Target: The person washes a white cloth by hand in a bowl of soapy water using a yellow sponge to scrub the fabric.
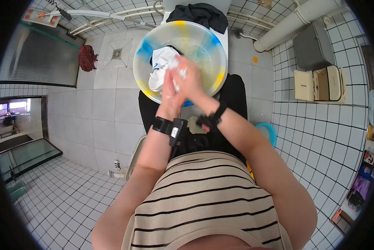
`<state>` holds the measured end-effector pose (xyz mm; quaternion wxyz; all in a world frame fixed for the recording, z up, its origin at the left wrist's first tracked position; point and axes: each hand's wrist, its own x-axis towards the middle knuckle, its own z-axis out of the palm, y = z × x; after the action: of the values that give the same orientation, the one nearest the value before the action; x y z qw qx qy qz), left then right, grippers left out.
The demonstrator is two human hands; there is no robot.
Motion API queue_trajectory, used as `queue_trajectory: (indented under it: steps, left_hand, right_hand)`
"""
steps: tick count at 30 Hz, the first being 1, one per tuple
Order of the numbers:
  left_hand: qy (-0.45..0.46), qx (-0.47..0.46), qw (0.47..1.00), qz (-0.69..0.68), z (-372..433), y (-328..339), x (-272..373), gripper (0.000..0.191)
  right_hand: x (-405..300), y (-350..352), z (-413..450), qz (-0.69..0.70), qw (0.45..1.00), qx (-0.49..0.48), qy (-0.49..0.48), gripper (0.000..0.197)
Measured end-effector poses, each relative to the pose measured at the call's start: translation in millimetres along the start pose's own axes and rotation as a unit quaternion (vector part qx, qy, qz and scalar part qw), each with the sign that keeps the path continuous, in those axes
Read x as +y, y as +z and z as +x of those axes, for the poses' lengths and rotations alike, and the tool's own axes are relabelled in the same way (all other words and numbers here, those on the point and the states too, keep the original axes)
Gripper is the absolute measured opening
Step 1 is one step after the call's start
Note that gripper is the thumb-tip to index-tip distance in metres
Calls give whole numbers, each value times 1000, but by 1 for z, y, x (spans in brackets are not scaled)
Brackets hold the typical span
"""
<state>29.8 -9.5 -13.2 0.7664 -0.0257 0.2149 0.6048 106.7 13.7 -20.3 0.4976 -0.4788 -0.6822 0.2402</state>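
A round plastic basin [138,67] with blue and yellow patches holds sudsy water. Over its left side lies a white wet cloth [158,79] with a small blue and black mark, and something black shows behind it. My left hand [172,90] and my right hand [190,76] are pressed together over the basin, with a bunched part of the white cloth between them. The right hand is blurred, and its fingers partly cover the cloth. Each wrist wears a black strap with a small device.
Dark clothing [199,15] lies on the white surface behind the basin. A floor drain [117,53] and a dark red mop head [87,58] are at left. A grey bin [313,47], an open white wall box [319,84] and a blue basin [269,132] are at right.
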Motion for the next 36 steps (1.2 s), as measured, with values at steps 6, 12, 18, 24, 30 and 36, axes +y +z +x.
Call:
queue_trajectory:
  steps: [6, 12, 18, 24, 30, 36]
  left_hand:
    - [-43, 16, 999, -27, 2, -1, 7, 43]
    - [-7, 39, 999, -5, 2, 2, -24, 44]
    - [-55, -36, 997, -45, 3, -9, -3, 42]
    - [-43, 27, 998, -37, -8, 29, -8, 35]
    - [-23, 97, 991, 87, 23, -15, -7, 26]
    - [34, 25, 995, 86, 31, -16, -12, 27]
  right_hand:
    - [6, -2, 9, 23, 987, -118, 102, 40]
    - [26, -17, 50, 60, 949, -56, 305, 33]
    - [-5, -9, -9, -116, 991, -70, -8, 25]
    - [49, -34, 54, 151, 909, -67, 381, 36]
    - [-16, -36, 8, -161, 982, -81, -63, 28]
    - [-8, -17, 13, -76, 993, -37, 87, 20]
